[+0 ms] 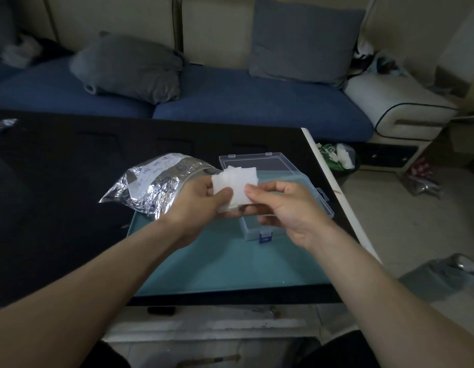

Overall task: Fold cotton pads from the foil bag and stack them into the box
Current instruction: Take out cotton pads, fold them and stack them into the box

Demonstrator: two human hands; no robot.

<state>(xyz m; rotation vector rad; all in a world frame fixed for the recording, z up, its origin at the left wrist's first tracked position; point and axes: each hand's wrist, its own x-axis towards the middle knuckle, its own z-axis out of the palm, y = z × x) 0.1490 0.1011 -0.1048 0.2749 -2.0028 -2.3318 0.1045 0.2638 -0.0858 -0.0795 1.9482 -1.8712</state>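
A small stack of white cotton pads (234, 181) is held up between both hands above the teal mat (220, 264). My left hand (197, 205) grips the stack's left side, thumb on top. My right hand (281, 208) pinches the right edge of the front pad with thumb and forefinger. The crinkled silver foil bag (148, 189) lies to the left, partly behind my left hand. The clear plastic box (270, 176) with a blue latch lies open behind and under my hands; its inside is mostly hidden.
The dark table (58, 195) ends in a white edge (334, 187) at the right. Beyond it stands a blue sofa (230, 102) with grey cushions. A green and white bag (336, 156) and other clutter lie on the floor to the right.
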